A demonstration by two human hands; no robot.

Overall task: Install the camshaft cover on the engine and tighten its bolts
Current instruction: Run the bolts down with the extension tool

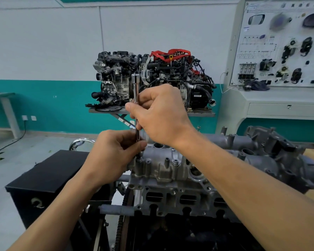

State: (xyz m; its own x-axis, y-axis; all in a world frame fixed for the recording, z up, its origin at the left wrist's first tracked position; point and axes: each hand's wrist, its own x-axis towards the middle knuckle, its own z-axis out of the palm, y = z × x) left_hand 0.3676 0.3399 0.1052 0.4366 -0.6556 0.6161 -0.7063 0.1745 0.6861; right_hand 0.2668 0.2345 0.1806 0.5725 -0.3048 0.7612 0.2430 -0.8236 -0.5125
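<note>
A grey cast camshaft cover (163, 165) lies on top of the engine (179, 200) in front of me. A long chrome socket extension (135, 87) stands upright with its lower end on a bolt (139, 158) at the cover's near left corner. My right hand (159, 115) grips the bar at its middle. My left hand (116, 153) pinches the lower part of the bar just above the bolt. Other bolts stand in the cover's bosses to the right.
A black box (43, 178) stands to the left of the engine. A dark timing housing (283, 156) closes the engine's right end. Behind, a display engine (152, 78) sits on a metal stand, and a training panel (279, 44) stands at the back right.
</note>
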